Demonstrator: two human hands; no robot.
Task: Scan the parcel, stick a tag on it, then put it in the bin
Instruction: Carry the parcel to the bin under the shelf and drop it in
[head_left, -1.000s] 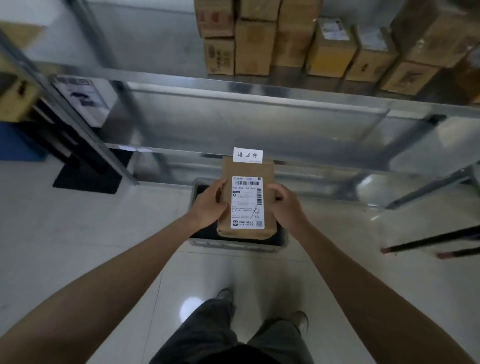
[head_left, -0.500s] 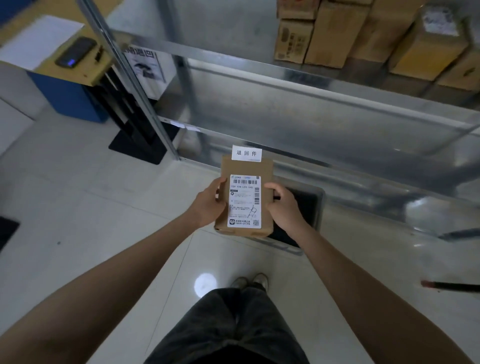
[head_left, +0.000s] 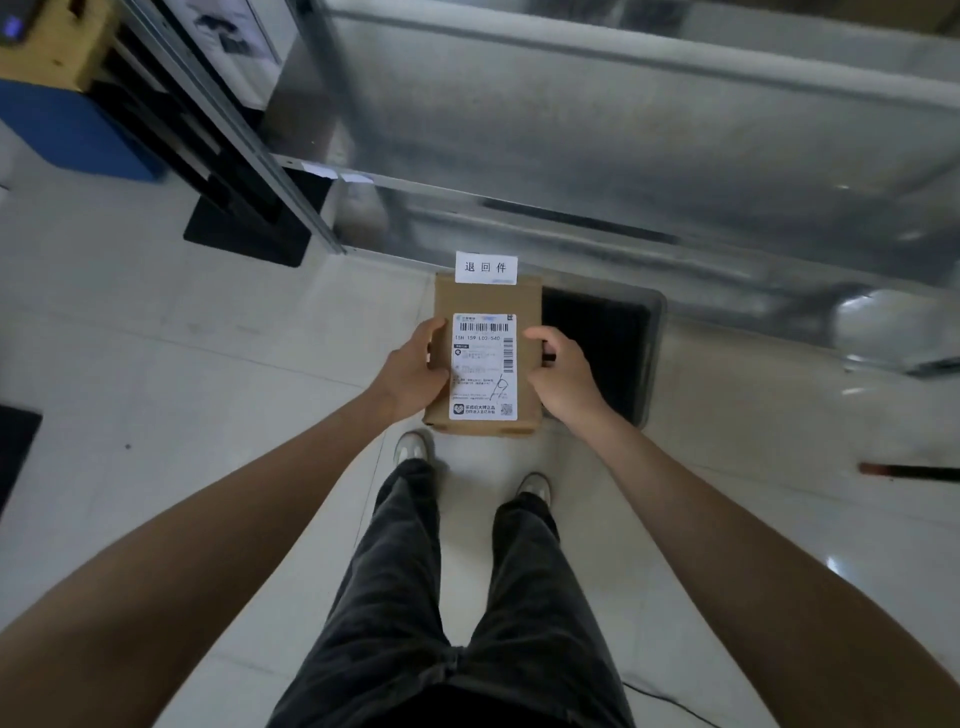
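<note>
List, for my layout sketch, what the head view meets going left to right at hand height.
Left hand → parcel → right hand → bin.

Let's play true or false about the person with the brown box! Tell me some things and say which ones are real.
1. Both hands hold the parcel. True: the left hand grips its left edge and the right hand its right edge.
2. The parcel already lies inside the bin. False: it is held up in the air, left of the dark bin on the floor.
3. A white tag with three printed characters sticks up at the parcel's top edge. True.
4. The parcel has no shipping label. False: a white shipping label with barcodes covers its front.
5. The person wears dark trousers. True.
</note>
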